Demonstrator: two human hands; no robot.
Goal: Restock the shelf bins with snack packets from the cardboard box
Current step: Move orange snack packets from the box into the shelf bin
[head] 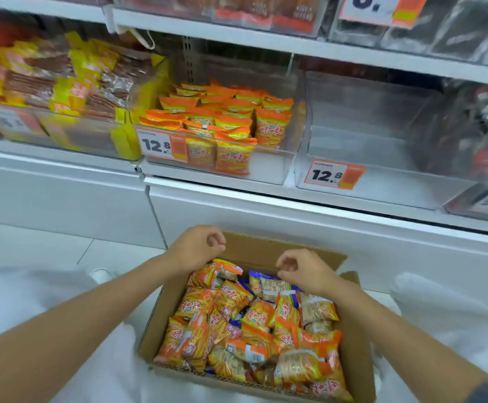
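Observation:
A cardboard box (161,318) sits low in front of me, filled with several orange snack packets (231,324) and a few blue ones (258,276). My left hand (199,247) hovers over the box's far left corner, fingers loosely curled, holding nothing. Over the far right part of the box, my right hand (302,270) hangs the same way, just above a packet. On the shelf above, a clear bin (271,170) holds several orange packets (231,120). The clear bin to its right (382,181) holds no packets.
Price tags reading 12.8 (157,145) (334,174) hang on the two bins. A bin of yellow and brown packets (62,91) stands at left, dark packets (475,132) at right. A white shelf base (266,216) rises behind the box. White floor lies at left.

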